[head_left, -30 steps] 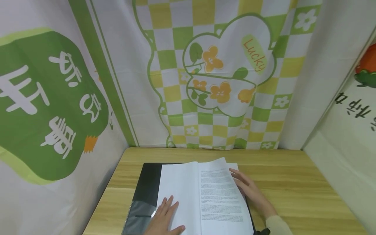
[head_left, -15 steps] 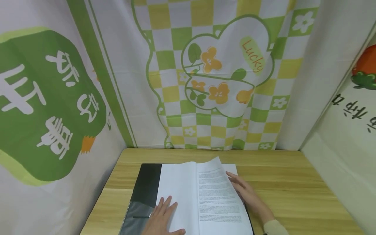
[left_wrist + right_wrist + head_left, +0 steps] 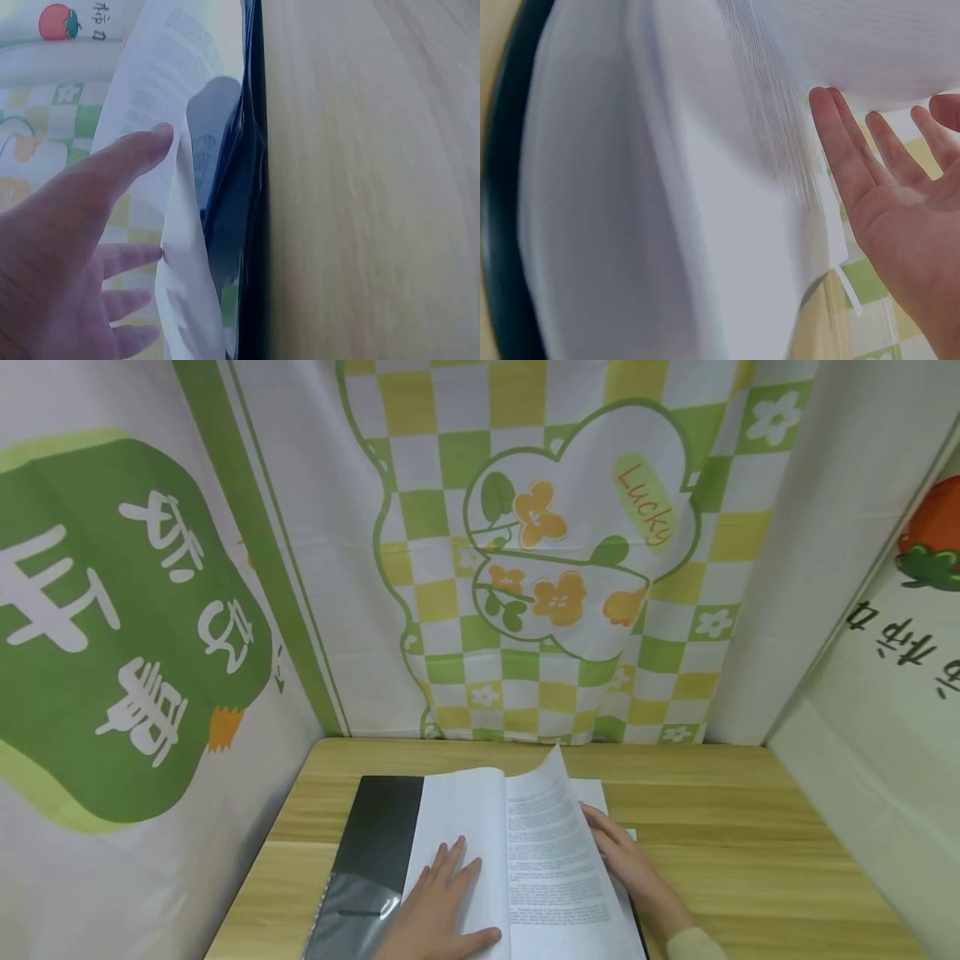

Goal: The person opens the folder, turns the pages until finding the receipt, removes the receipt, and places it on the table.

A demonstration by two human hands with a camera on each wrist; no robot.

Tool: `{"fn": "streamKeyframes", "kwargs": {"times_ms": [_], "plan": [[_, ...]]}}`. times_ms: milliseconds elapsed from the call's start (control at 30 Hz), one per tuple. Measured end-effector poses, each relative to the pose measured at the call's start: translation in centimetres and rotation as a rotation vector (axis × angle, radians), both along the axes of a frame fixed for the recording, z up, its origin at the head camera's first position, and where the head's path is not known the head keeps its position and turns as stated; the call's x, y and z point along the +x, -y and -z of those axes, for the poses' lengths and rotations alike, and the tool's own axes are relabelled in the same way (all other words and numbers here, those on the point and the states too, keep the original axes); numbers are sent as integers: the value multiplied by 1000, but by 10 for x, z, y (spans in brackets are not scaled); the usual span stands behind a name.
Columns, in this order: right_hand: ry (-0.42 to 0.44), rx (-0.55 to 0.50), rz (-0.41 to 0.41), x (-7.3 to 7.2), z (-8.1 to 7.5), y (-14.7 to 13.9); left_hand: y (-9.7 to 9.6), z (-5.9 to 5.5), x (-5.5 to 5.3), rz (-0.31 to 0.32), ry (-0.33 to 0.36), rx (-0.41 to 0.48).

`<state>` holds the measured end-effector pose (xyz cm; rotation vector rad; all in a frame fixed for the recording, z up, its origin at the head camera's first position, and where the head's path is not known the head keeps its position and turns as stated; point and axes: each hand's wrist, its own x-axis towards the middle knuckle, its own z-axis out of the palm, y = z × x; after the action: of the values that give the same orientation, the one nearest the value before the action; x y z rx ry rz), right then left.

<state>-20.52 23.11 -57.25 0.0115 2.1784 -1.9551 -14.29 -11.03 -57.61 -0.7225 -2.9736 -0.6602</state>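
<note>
A black folder (image 3: 382, 818) holding a stack of white paper lies opened on the wooden table. My left hand (image 3: 438, 910) rests on the blank left page (image 3: 461, 806) with its fingers spread. To the right of the fold is a printed sheet (image 3: 555, 868), its far right corner lifted and curling. At that sheet's right edge is my right hand (image 3: 626, 864), partly behind the paper. In the right wrist view the fingers (image 3: 829, 131) are nearly straight, with the tips at the raised sheet's edge. Several more sheets (image 3: 735, 217) lie beneath it.
The wooden table (image 3: 720, 843) extends to the right of the folder. A clear plastic pocket (image 3: 356, 914) covers the folder's near left part. Behind the table hangs a green and yellow checked cloth (image 3: 517, 668), with printed cloth walls at both sides.
My left hand has shifted slightly right and forward, and the left page moved rightward, baring more black cover. The printed sheet's corner stands higher. A pale corner now shows beside my right hand.
</note>
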Motion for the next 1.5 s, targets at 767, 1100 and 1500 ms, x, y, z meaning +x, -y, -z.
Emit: {"fn": "streamKeyframes", "kwargs": {"times_ms": [767, 1100, 1500], "plan": [[-199, -44, -10, 18, -2, 33, -63, -13, -50, 122, 236, 372], [-292, -35, -66, 24, -2, 59, -88, -26, -59, 191, 322, 771], [-335, 20, 58, 30, 2, 85, -86, -22, -55, 125, 310, 782]]}}
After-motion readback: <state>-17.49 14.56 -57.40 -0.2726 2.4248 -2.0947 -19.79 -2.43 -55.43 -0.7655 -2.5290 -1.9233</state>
